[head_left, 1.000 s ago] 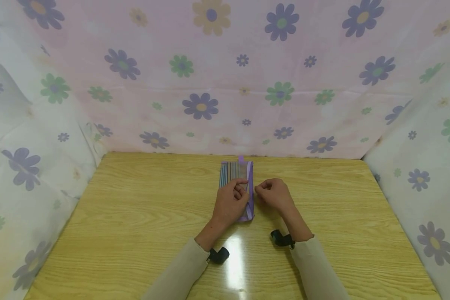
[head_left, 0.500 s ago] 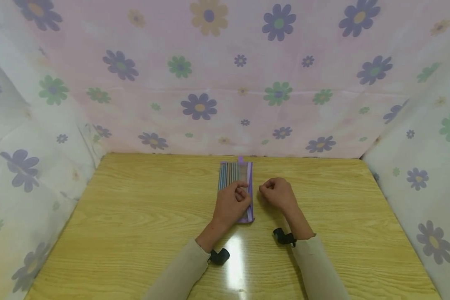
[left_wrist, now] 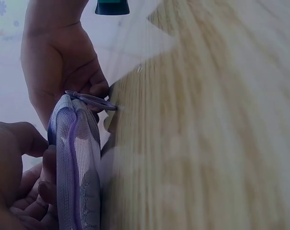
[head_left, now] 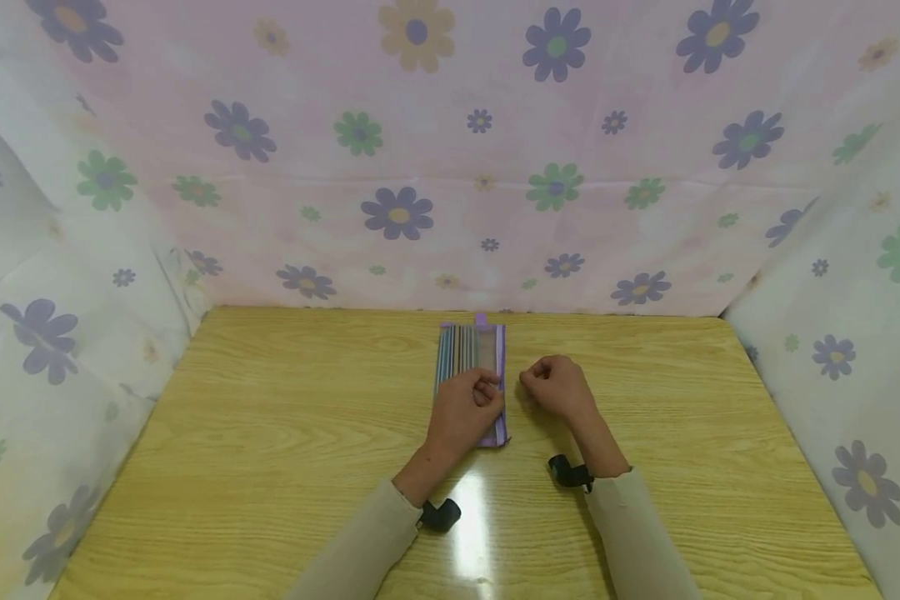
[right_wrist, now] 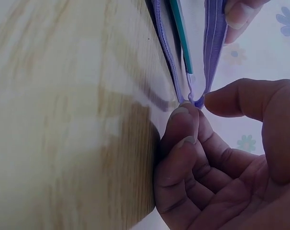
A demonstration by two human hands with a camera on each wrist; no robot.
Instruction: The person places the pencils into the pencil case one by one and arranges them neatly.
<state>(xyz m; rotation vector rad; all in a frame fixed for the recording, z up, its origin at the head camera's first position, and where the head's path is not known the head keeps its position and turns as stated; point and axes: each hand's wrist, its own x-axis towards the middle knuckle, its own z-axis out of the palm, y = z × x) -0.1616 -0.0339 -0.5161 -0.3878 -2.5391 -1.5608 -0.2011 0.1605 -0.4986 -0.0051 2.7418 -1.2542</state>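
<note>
A mesh pencil case [head_left: 487, 343] with purple trim lies flat on the table, several thin pencils [head_left: 457, 346] showing through it. My left hand [head_left: 459, 417] lies over its middle, curled fingers gripping the zip-side edge. A teal pencil [right_wrist: 181, 36] shows between two purple zip edges in the right wrist view. The zip pull [left_wrist: 91, 99] hangs at the near corner. My right hand [head_left: 561, 390] is just right of the case and apart from it. Its fingers are loosely curled with nothing visible in them; thumb and forefinger stand slightly apart.
The wood-grain table [head_left: 307, 433] has a glossy light reflection near its front middle. A flower-print cloth [head_left: 450, 167] hangs behind it and along both sides. Black wrist cameras [head_left: 441, 515] sit at both wrists.
My right hand has drawn a little to the right, away from the case. My left forefinger has drawn in slightly toward the zip edge. The case has stayed nearly in place.
</note>
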